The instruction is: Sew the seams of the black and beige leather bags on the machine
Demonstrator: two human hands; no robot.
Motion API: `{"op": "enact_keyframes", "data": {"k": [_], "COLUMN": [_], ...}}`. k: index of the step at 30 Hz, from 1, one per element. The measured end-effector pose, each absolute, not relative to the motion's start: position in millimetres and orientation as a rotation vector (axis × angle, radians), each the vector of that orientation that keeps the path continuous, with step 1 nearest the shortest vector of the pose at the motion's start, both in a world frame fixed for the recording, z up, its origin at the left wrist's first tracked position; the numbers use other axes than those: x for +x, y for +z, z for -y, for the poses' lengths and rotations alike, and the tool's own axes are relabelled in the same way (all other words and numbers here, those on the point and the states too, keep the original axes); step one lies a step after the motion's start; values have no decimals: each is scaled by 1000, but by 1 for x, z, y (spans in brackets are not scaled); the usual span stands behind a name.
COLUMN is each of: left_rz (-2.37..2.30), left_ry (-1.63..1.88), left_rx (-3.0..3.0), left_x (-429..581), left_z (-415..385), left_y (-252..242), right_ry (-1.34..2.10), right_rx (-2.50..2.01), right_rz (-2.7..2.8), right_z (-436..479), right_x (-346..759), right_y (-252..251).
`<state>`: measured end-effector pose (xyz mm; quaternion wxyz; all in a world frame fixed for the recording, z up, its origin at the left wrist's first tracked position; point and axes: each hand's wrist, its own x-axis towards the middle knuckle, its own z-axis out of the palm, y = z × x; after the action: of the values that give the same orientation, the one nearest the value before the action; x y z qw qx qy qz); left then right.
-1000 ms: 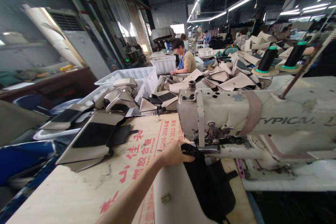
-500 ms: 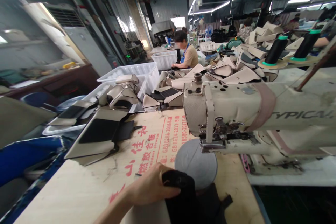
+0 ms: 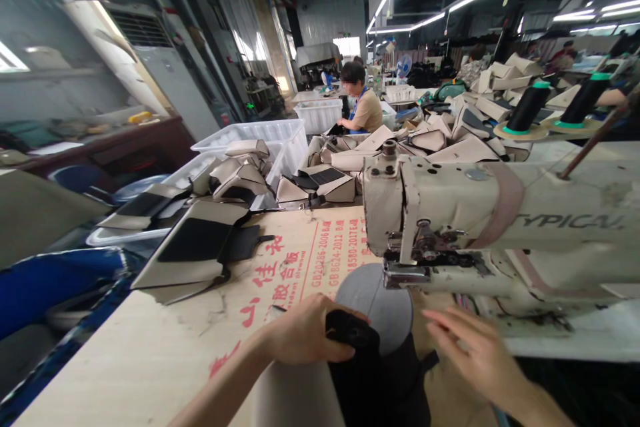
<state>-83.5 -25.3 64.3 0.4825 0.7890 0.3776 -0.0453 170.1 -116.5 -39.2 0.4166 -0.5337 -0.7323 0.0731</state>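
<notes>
A single camera rides on the worker's head, facing forward and down over the plywood table [image 3: 150, 353]. The left hand [image 3: 305, 333] and right hand [image 3: 475, 353] enter close at the bottom edge; the far hall bends, probably a wide lens.

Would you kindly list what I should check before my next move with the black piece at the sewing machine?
1. Left hand grips the black piece: ok.
2. Right hand open, holding nothing: ok.
3. Both hands clear of the presser foot: ok.
4. The grey round bed below the sewing machine head mostly uncovered: ok.
5. Machine threaded: cannot tell.
6. The black thread cones upright: ok.
</notes>
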Motion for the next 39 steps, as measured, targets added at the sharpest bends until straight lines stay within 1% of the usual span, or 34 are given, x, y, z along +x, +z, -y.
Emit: {"op": "enact_keyframes", "data": {"k": [2,4,7,10,12,15,22,25,29,31,34,37,39], "left_rz": [-891,-875,-886,-872,-863,-882,-848,-851,-857,-877,-861,-829,-829], "left_ry": [-112,-111,-108,-115,-116,-104,-82,-92,-98,-95,-112,-134,-130], "left_rx": [1934,1950,1967,1971,1979,2011,2033,2038,2022,2017,2029,2021,2015], "left_x": [-80,-78,-80,-84,-87,-91,-93,-91,-93,-94,-92,-90,-92], "left_z": [26,26,25,23,21,19,17,17,15,13,11,8,7], "left_y": [67,68,68,70,71,71,65,65,64,62,60,56,54], "right_ry": [284,308,177,-7,-13,129,373,590,1096,1271,1358,1539,1581], "right_rx": [-1327,-1351,-1379,-1233,-1146,-1204,-1295,-1239,-1371,-1408,-1363,-1314,-1349], "right_rz": [1931,1966,2014,2147,2186,2118,1998,1961,1700,1571,1555,1473,1435], "right_z": [96,73,57,70,86,102,120,129,135,138,143,145,142], "right_x": [150,131,113,106,104,109,117,113,118,120,108,91,89], "right_y": [-44,-49,-52,-54,-53,-45,-8,-3,-2,-2,0,2,1]}}
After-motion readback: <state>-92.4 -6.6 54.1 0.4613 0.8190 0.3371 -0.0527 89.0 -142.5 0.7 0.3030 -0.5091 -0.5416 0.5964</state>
